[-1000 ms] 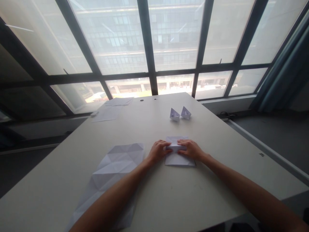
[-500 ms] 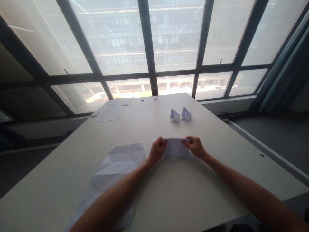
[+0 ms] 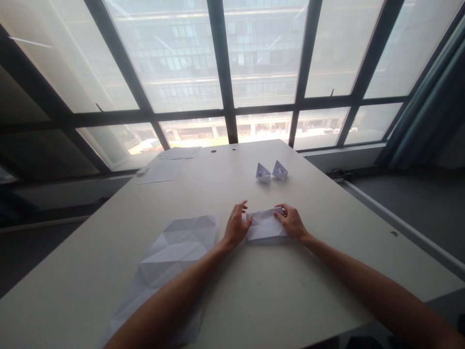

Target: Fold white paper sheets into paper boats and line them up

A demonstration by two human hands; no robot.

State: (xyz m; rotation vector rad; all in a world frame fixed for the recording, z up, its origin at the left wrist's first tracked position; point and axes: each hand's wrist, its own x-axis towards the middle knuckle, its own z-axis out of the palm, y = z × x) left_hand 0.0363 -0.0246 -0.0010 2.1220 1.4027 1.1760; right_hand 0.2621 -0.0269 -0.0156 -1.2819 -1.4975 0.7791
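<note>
a tall window wall [image 3: 265,53] with dark steel frames fills the top of the view, a large building showing pale through the glass, and a blue-grey curtain [image 3: 425,97] hangs down the upper right. a long white table [image 3: 276,310] runs from the bottom of the frame towards the window. at its far left corner, upper left of centre, lie a small stack of paper [image 3: 179,152] and, nearer, a loose white sheet [image 3: 160,172]. a large creased sheet of paper [image 3: 178,247] lies flat in the lower left, partly under the left forearm [image 3: 170,295]. two small folded paper boats [image 3: 271,171] stand side by side, nearly touching, at upper centre on the table.

the folded white paper [image 3: 265,225] lies on the table at centre, between the hands, a flat oblong with visible creases. the left hand [image 3: 236,227] rests just beside its left end, fingers spread and pointing up the frame, with the thumb side close to the paper; whether it touches the paper is hard to tell. the right hand [image 3: 291,223] sits at the right end, its fingers [image 3: 280,211] curled over the paper's upper right corner, but whether they pinch it cannot be told.
</note>
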